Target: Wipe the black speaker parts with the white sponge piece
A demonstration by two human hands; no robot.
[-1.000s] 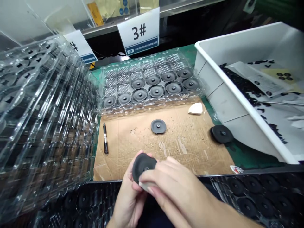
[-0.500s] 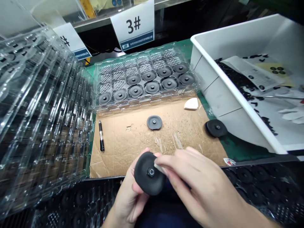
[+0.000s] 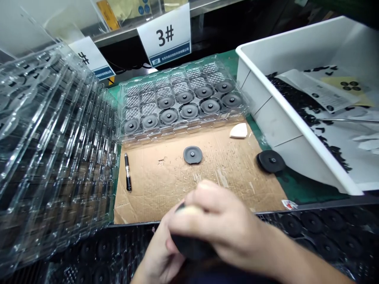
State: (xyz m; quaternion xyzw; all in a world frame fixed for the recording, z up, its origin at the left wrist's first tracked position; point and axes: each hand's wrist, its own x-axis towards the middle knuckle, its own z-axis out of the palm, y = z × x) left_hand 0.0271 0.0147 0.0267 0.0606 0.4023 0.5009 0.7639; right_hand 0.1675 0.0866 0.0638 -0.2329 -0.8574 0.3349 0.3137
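My left hand (image 3: 161,246) grips a round-cornered black plastic disc (image 3: 192,246) from the left and below, near the cardboard's front edge. Over the disc's face lies my right hand (image 3: 219,221), its fingers curled and pressed together, covering the hub and much of the top. The small white piece pinched in the right fingers a moment ago is now largely hidden. Beyond the hands, a similar grey-black disc (image 3: 192,155) lies face up on the cardboard sheet (image 3: 154,177). A white wedge-shaped block (image 3: 238,130) rests near the sheet's far right corner.
A clear blister tray (image 3: 183,126) holds several discs in its nearer rows. Stacked clear trays (image 3: 59,150) rise at left, beside a pen (image 3: 127,172). Another black disc (image 3: 271,161) sits against the white bin (image 3: 296,114), which contains black scraps and papers.
My right hand has moved left and over the disc, hiding its hub. The disc has dropped slightly and tilted. The view has shifted a little.
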